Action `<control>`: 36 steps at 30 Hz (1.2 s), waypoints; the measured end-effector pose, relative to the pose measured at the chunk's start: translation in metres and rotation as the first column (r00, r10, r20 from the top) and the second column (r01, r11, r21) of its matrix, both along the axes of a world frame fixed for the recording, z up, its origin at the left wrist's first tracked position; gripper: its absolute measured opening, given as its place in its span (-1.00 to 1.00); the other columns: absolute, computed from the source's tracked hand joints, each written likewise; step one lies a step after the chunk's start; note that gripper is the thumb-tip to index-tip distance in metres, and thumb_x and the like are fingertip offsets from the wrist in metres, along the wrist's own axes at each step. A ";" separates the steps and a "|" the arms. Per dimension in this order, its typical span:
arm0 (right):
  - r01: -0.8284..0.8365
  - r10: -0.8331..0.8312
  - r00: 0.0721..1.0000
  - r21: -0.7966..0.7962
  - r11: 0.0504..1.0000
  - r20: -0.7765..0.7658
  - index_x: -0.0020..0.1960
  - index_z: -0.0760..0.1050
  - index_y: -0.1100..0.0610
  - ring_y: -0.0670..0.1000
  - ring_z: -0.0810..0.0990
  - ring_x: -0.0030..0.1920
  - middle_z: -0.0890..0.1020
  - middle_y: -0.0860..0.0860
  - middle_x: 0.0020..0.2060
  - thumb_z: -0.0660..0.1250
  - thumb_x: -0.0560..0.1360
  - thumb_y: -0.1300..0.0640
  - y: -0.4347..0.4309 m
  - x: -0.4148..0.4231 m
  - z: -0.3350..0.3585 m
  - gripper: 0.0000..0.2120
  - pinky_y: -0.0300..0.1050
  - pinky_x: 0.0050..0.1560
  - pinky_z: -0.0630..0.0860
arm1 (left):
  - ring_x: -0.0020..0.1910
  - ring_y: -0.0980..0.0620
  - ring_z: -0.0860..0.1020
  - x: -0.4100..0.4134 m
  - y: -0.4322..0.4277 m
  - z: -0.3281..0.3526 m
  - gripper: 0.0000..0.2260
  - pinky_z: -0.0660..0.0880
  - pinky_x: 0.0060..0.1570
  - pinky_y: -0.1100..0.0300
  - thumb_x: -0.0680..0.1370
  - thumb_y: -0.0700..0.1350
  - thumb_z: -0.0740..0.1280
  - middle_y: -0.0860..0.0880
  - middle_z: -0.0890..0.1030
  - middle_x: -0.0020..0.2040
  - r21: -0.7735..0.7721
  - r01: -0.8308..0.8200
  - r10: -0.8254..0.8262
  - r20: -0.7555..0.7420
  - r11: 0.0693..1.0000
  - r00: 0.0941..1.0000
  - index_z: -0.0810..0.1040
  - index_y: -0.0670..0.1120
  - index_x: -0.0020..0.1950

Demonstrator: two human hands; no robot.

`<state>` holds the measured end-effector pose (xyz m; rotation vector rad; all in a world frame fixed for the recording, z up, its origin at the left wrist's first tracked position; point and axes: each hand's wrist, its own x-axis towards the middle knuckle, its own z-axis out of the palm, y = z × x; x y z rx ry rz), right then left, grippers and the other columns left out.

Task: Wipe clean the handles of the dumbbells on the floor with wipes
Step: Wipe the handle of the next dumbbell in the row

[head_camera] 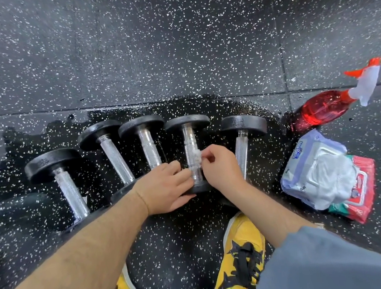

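Several black dumbbells with knurled chrome handles lie in a row on the wet speckled floor. On the fourth dumbbell (187,131) from the left, my right hand (221,168) pinches a small crumpled white wipe (197,156) against the handle. My left hand (169,187) lies over that dumbbell's near end, fingers reaching to the lower part of the handle and thumb under the near plate. The near plates of the middle dumbbells are hidden behind my hands and arms.
At the right lie a red spray bottle (323,108) with a white and red trigger head and two wipe packs, a blue-white pack (319,175) open on top of a red one (361,190). My yellow shoes (241,256) stand close in front.
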<state>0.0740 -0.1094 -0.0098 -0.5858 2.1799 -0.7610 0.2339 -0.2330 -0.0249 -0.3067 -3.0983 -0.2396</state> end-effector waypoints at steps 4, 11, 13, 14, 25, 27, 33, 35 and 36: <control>-0.038 0.027 0.995 -0.110 0.993 -0.101 -0.10 0.54 -0.03 -0.14 0.51 -0.21 0.57 -0.07 -0.13 0.29 0.59 0.10 -0.012 -0.002 -0.004 -0.88 -0.24 -0.14 0.41 | -0.19 -0.07 0.32 0.000 0.002 -0.002 -0.67 0.49 -0.23 -0.02 0.67 0.15 0.22 -0.02 0.45 -0.11 0.000 0.007 -0.007 0.009 1.000 1.000 0.51 -0.10 -0.02; -0.174 0.138 0.970 -0.173 0.970 -0.202 -0.10 0.55 0.10 -0.09 0.46 -0.18 0.49 -0.06 -0.16 0.37 0.56 0.12 -0.013 -0.006 0.004 -0.92 -0.17 -0.10 0.46 | -0.19 -0.07 0.34 -0.001 0.000 0.000 -0.68 0.46 -0.28 0.01 0.65 0.15 0.27 -0.03 0.43 -0.10 -0.016 0.005 -0.006 -0.036 1.000 0.999 0.50 -0.11 -0.02; -0.217 0.175 0.958 -0.173 0.961 -0.227 -0.05 0.58 0.10 -0.08 0.46 -0.16 0.49 -0.06 -0.13 0.38 0.55 0.11 -0.026 -0.010 0.006 -0.94 -0.17 -0.07 0.46 | -0.19 -0.08 0.34 0.000 0.001 -0.001 -0.69 0.44 -0.28 0.01 0.65 0.15 0.28 -0.03 0.43 -0.10 -0.015 0.004 -0.005 -0.043 1.000 0.999 0.49 -0.10 -0.02; -0.243 0.201 0.950 -0.165 0.956 -0.239 0.00 0.61 0.09 -0.08 0.46 -0.15 0.48 -0.07 -0.11 0.38 0.56 0.10 -0.030 -0.010 0.006 -0.93 -0.17 -0.05 0.46 | -0.19 -0.08 0.34 0.000 0.001 -0.001 -0.69 0.44 -0.29 0.01 0.64 0.15 0.29 -0.03 0.42 -0.10 -0.017 0.005 -0.006 -0.045 1.000 0.999 0.49 -0.10 -0.02; -0.507 0.492 0.839 -0.003 0.862 -0.230 0.01 0.71 0.09 -0.02 0.50 -0.08 0.44 -0.09 -0.13 0.39 0.56 0.12 -0.029 -0.006 0.014 -0.87 -0.07 0.01 0.50 | -0.14 -0.07 0.33 0.000 0.001 -0.001 -0.69 0.41 -0.25 0.05 0.62 0.15 0.32 -0.05 0.51 -0.06 -0.029 -0.003 0.001 -0.073 1.000 0.997 0.57 -0.10 0.02; -0.540 0.537 0.824 0.036 0.841 -0.179 -0.01 0.71 0.07 -0.03 0.50 -0.07 0.46 -0.08 -0.11 0.36 0.57 0.13 -0.027 -0.006 0.017 -0.86 -0.09 -0.01 0.50 | -0.15 -0.07 0.35 0.001 0.002 -0.002 -0.68 0.40 -0.25 0.06 0.63 0.16 0.30 -0.04 0.53 -0.04 -0.036 0.002 -0.004 -0.059 0.999 0.998 0.58 -0.09 0.04; -0.440 0.428 0.878 -0.013 0.898 -0.214 0.01 0.70 0.11 -0.03 0.54 -0.07 0.51 -0.07 -0.10 0.42 0.55 0.14 -0.021 -0.011 0.018 -0.90 -0.14 0.03 0.50 | -0.18 -0.06 0.38 0.001 0.001 0.001 -0.68 0.41 -0.27 0.08 0.64 0.16 0.29 -0.02 0.49 -0.09 -0.017 -0.003 0.001 -0.072 1.000 0.997 0.57 -0.09 -0.01; -0.499 0.497 0.850 0.037 0.866 -0.173 -0.03 0.70 0.10 -0.02 0.55 -0.04 0.53 -0.08 -0.08 0.41 0.55 0.17 -0.016 -0.010 0.018 -0.91 -0.12 0.05 0.49 | -0.18 -0.07 0.39 0.002 0.002 0.000 -0.68 0.43 -0.28 0.06 0.65 0.16 0.28 -0.03 0.49 -0.08 -0.014 0.001 -0.002 -0.075 1.000 0.997 0.56 -0.10 -0.01; -0.519 0.522 0.839 0.059 0.853 -0.154 -0.05 0.70 0.09 -0.01 0.55 -0.03 0.53 -0.09 -0.07 0.40 0.54 0.19 -0.013 -0.009 0.018 -0.90 -0.10 0.05 0.49 | -0.18 -0.07 0.39 0.003 0.002 -0.001 -0.68 0.43 -0.28 0.05 0.65 0.16 0.27 -0.03 0.49 -0.07 -0.014 -0.001 0.000 -0.073 1.000 0.997 0.56 -0.10 0.00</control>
